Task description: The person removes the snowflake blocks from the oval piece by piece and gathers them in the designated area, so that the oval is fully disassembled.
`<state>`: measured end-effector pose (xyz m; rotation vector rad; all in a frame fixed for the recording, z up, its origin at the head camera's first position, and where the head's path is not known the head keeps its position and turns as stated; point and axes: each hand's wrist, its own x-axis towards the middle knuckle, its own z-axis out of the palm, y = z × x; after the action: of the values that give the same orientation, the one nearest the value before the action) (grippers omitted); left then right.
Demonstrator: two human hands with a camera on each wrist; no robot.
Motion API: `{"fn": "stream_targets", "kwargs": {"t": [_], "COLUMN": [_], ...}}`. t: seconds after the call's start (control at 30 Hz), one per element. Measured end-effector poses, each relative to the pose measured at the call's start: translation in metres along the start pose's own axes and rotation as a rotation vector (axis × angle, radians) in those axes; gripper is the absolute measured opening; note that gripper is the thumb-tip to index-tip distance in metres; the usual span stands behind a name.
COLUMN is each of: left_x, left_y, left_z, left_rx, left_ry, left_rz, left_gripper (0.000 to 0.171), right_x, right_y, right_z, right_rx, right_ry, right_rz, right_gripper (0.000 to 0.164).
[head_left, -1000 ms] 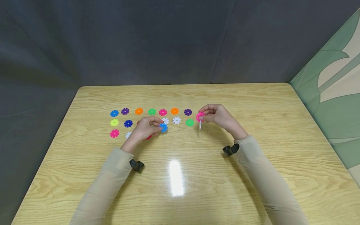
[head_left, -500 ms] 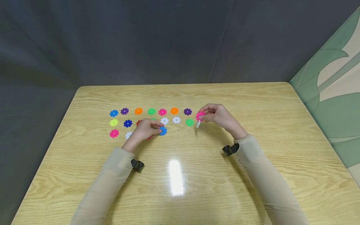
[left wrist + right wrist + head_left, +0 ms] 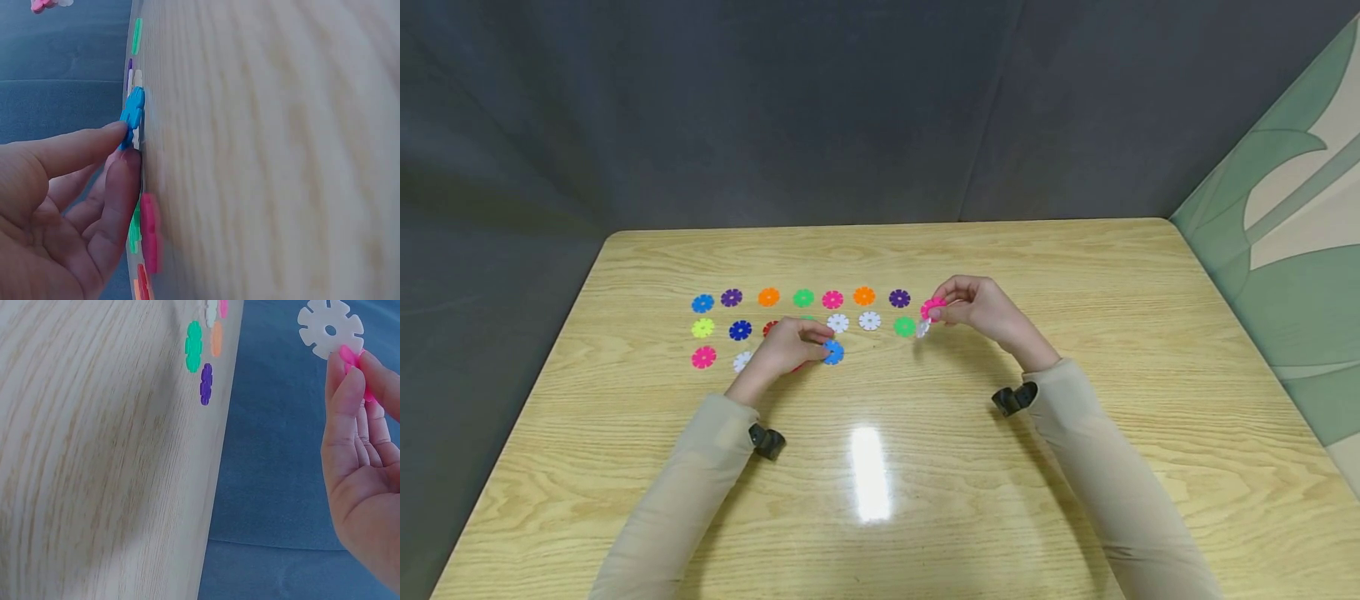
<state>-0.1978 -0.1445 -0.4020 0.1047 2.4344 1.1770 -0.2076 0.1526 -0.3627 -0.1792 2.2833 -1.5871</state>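
My left hand [image 3: 786, 346] pinches a blue notched disc [image 3: 833, 352] between thumb and fingers, low over the table in front of a white disc [image 3: 838, 322]. In the left wrist view the blue disc [image 3: 133, 112] is tilted, gripped at its near edge. My right hand [image 3: 972, 304] holds a pink notched disc [image 3: 932, 308] above the table, right of a green disc [image 3: 905, 327]. Joined to the pink one is a white disc [image 3: 330, 328], its notched edge meeting the pink disc's at an angle. Fingers cover much of the pink disc [image 3: 348, 356] in the right wrist view.
Notched discs lie flat in rough rows, among them orange [image 3: 863, 296], purple [image 3: 899, 298], yellow [image 3: 703, 327] and pink [image 3: 703, 357]. My left hand partly covers a red disc [image 3: 770, 327]. The wooden table [image 3: 1000, 500] ends at a dark cloth [image 3: 880, 108] behind.
The blue disc has come down slightly toward me with my left hand. In my right hand, the joined white disc has swung leftward and now shows more of its face.
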Motion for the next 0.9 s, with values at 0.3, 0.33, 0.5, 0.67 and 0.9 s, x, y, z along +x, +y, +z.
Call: {"fn": "stream_targets", "kwargs": {"t": [0.3,0.33,0.5,0.67,0.9], "left_x": [0.000,0.000,-0.001,-0.001,0.000], "left_y": [0.001,0.003,0.014,0.028,0.047], "left_z": [-0.001,0.000,0.004,0.013,0.030], "left_rx": [-0.040,-0.040,-0.083,-0.168,-0.281], "left_ry": [0.028,0.037,0.081,0.087,0.018], "left_rz": [0.026,0.040,0.105,0.169,0.208], "left_gripper": [0.034,0.034,0.034,0.038,0.051], "right_x": [0.000,0.000,-0.001,-0.001,-0.001], "right_y": [0.000,-0.001,-0.002,-0.005,-0.008], "right_z": [0.000,0.000,0.001,0.004,0.010], "right_rx": [0.004,0.006,0.019,0.045,0.070], "right_ry": [0.009,0.011,0.015,0.017,0.002], "right_rz": [-0.007,-0.006,-0.003,-0.010,-0.039], "right_gripper": [0.014,0.014,0.012,0.012,0.013]}}
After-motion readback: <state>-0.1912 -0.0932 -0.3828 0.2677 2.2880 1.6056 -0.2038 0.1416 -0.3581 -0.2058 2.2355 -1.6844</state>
